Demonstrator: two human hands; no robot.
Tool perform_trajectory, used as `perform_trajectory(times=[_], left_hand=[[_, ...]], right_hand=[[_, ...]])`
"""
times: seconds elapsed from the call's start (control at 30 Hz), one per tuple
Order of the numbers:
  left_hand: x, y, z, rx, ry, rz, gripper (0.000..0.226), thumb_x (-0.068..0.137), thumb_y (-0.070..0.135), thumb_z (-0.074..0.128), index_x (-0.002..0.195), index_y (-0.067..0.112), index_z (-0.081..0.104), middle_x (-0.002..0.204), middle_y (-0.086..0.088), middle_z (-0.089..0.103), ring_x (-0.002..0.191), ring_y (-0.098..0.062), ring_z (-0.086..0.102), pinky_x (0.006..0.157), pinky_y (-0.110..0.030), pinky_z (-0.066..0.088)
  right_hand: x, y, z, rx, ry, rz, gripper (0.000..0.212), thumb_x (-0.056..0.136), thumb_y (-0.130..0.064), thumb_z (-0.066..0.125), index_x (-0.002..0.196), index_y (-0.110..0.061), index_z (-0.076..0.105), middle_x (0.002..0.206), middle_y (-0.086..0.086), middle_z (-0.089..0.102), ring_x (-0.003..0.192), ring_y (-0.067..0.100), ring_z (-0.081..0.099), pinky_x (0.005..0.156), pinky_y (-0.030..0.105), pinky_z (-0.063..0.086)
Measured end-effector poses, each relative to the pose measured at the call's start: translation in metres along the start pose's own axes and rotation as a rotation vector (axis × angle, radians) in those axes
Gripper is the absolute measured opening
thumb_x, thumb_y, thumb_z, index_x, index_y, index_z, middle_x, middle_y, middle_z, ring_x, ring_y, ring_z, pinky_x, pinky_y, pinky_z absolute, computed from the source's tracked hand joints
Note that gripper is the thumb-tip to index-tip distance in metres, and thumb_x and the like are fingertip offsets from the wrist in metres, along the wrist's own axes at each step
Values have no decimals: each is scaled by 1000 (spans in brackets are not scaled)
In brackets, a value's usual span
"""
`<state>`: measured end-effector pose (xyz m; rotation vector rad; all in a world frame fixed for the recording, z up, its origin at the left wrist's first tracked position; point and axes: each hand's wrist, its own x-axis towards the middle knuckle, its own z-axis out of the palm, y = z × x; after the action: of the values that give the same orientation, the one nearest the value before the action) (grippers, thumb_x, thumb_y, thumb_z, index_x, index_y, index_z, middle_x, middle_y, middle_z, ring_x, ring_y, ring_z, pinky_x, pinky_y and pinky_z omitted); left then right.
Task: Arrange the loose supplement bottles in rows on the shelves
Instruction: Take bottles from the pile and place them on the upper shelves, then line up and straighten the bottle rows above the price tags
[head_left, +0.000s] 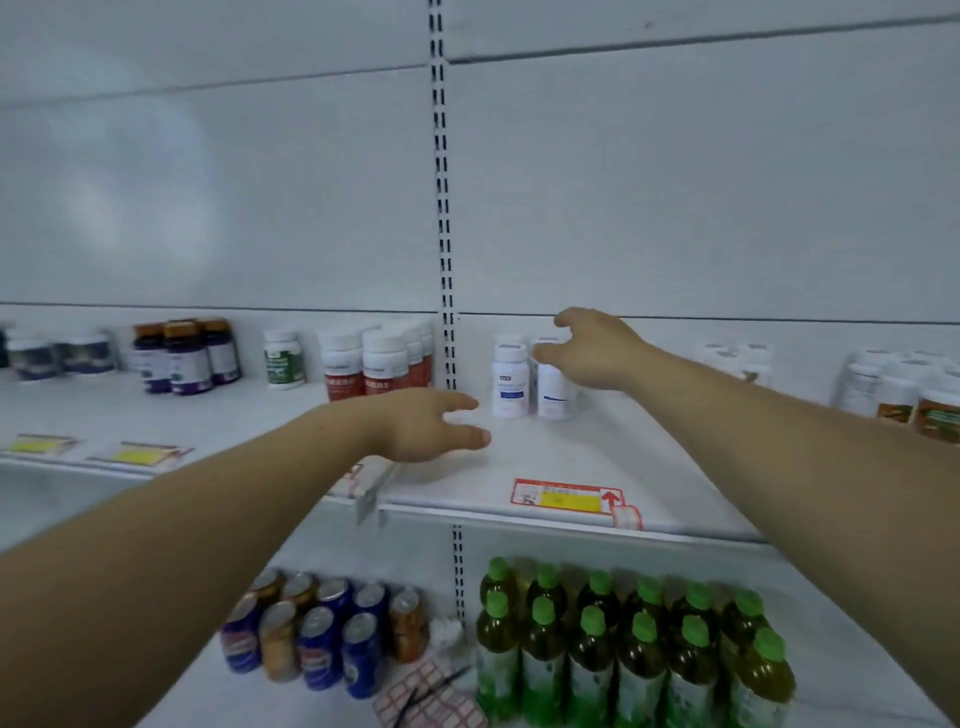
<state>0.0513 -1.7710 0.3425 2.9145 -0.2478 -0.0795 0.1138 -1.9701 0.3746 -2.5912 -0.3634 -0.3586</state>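
Right fingertips (543, 356) beside white bottles (510, 375)

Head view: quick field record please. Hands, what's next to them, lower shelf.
left hand: open, fingers straight, over the shelf, holding nothing
right hand: open, fingers spread at the white blue-label bottles; contact unclear
further left on shelf: red-label bottles, green-label bottle, purple bottles
shelf front: red price tag
lower shelf: cans, green-capped drink bottles
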Motion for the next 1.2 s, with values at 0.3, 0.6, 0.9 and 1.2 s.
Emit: perform_trajectory(times=[0.3,0.6,0.9,1.2], left_hand=[[-168,-235,-44,-1,217,-351,65,88,57,50,144,28,34,152,2,32,136,-19,35,109,-31,26],[-287,-431,-75,-7,273,-640,61,89,52,54,142,27,38,148,1,39,130,-20,41,104,-30,33],[-275,-589,-118,-66,431,-742,54,90,47,55,137,23,45,143,-3,44,122,-22,47,96,-31,38],[-253,-737,-173,-74,460,-795,54,90,48,53,138,25,42,145,-2,43,124,-21,47,100,-32,38]], right_hand=[[3,-293,137,-33,-162,-479,60,90,-48,54,141,-19,42,145,6,44,128,26,43,94,30,37],[2,-533,273,0,-372,-704,68,89,-54,51,146,-19,35,150,3,37,132,24,39,101,32,35],[79,-670,373,-1,-379,-806,70,88,-54,52,146,-20,34,150,4,37,133,25,39,101,34,36],[161,-789,446,12,-370,-846,66,89,-51,54,144,-18,37,147,6,41,130,25,42,96,32,37]])
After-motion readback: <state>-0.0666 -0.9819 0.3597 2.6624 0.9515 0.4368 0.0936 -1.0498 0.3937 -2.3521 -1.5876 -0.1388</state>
